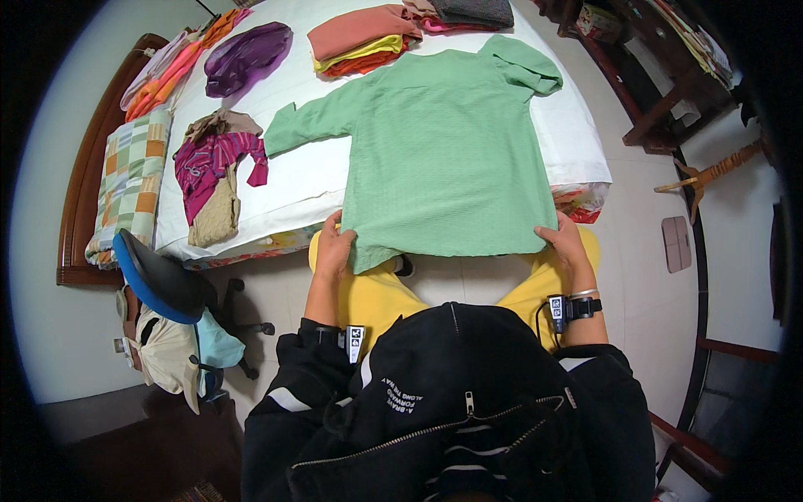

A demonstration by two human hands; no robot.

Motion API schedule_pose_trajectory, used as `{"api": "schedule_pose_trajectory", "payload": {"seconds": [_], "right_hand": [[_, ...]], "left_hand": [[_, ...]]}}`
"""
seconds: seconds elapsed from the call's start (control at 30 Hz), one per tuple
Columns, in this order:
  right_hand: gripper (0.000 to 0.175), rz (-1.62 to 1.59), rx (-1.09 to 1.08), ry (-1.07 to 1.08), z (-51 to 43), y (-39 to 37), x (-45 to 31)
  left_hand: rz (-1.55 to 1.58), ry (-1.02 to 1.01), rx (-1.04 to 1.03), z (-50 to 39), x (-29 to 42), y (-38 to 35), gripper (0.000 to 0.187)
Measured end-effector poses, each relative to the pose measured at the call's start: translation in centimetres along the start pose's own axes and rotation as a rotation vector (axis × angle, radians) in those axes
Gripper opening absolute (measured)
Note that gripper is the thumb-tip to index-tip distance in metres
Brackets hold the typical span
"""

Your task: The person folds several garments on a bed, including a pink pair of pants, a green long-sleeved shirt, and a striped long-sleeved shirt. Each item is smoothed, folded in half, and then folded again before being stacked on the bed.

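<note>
A green long-sleeved top [448,150] lies spread on the white-sheeted bed [301,185], its hem toward me and hanging past the near edge. My left hand [335,245] pinches the hem's left corner between thumb and fingers. At the right corner of the hem, my right hand [564,241] grips the cloth the same way. The left sleeve stretches out flat across the sheet, while the right sleeve is folded over near the shoulder. Its neckline end reaches a stack of folded clothes [361,37].
Left on the bed are a magenta and beige clothing bundle [216,176], a purple garment [248,59] and a checked pillow [128,182]. A swivel chair [163,282] stands at lower left. On the right are a wooden desk [659,69] and a bathroom scale [676,245].
</note>
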State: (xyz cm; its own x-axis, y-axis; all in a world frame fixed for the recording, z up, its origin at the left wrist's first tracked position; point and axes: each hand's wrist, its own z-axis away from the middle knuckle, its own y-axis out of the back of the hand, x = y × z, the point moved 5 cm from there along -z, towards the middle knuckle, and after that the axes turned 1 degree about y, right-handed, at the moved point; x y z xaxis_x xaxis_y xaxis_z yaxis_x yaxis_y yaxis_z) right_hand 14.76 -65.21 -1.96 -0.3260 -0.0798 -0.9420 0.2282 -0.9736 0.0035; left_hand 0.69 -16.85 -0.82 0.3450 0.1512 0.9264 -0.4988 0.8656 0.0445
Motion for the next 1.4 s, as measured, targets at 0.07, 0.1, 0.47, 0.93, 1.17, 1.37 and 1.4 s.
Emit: {"api": "schedule_pose_trajectory", "payload": {"seconds": [0.07,0.1,0.47,0.93,1.17,1.37,1.4], "right_hand": [[0.045,0.018,0.090,-0.024,0.2,0.1,0.2],[0.045,0.005,0.148,0.078,0.3,0.3,-0.3],[0.067,-0.045,-0.012,0.067,1.7,0.5,-1.6],[0.087,0.522,-0.049,0.381,3.4,-1.6,-3.1],[0.043,0.525,0.173,0.209,2.2,0.1,-2.7],[0.038,0.766,0.229,0.580,3.0,-0.5,-3.7],[0.037,0.804,0.247,0.603,3.1,-0.6,-3.8]], "left_hand": [[-0.012,-0.044,0.033,0.5,0.3,0.5,0.068],[-0.021,-0.055,0.032,0.6,0.3,0.6,0.069],[-0.102,-0.024,-0.140,1.3,0.4,0.7,0.031],[0.038,0.100,-0.164,2.8,2.8,1.3,0.025],[0.072,0.140,-0.166,3.0,2.8,1.3,0.029],[0.108,0.194,-0.204,3.5,3.4,0.8,0.039],[0.110,0.191,-0.212,3.5,3.5,0.7,0.040]]}}
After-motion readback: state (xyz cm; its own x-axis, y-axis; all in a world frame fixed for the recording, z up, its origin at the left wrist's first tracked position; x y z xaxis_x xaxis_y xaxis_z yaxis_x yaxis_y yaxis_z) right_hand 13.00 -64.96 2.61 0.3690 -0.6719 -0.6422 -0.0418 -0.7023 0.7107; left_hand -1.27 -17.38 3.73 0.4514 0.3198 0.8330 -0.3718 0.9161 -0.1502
